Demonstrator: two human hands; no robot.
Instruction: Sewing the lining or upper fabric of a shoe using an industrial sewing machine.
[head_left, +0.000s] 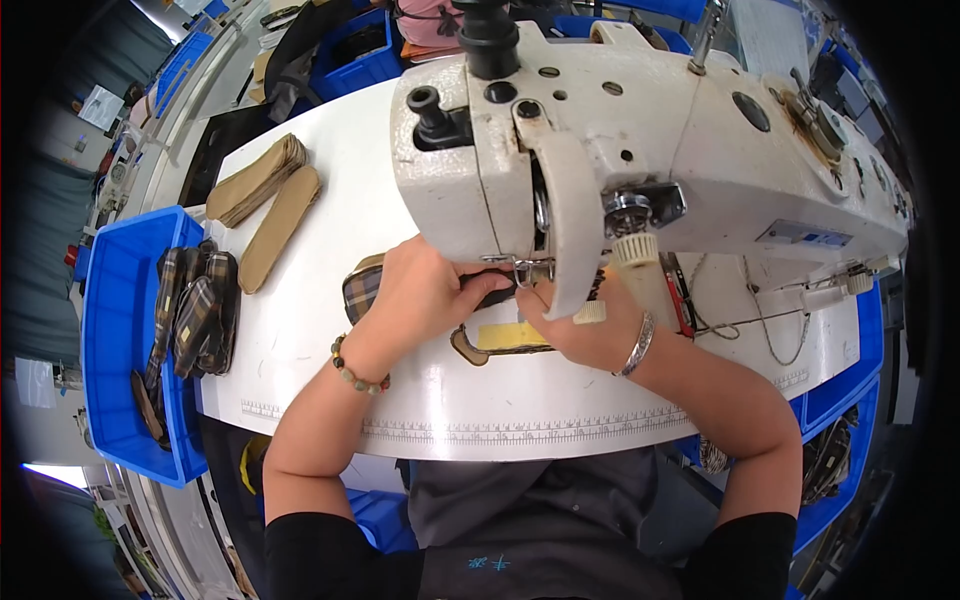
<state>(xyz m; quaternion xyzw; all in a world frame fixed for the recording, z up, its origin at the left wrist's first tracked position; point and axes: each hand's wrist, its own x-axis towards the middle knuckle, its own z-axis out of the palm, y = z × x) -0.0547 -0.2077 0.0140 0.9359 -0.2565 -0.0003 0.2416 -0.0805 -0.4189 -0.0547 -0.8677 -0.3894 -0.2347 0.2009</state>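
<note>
A brown plaid fabric shoe piece point(361, 293) with a tan edge lies under the white sewing machine's point(520, 160) presser foot. My left hand point(421, 290) is closed on it, the thumb pressed against its dark edge just left of the needle. My right hand point(592, 322) pinches the work on the right side of the foot; the machine's lever arm partly hides its fingers. Below the hands lies a tan sole-shaped piece point(468, 347) with a yellow strip point(508, 336) beside it, partly covered by my right hand.
Tan insoles point(278, 228) lie at the table's far left, some stacked. A blue bin point(120, 340) at the left holds plaid shoe pieces point(205, 310). Red-handled scissors point(678, 295) and a loose cord point(752, 335) are right of the machine. A ruler strip point(500, 436) runs along the front edge.
</note>
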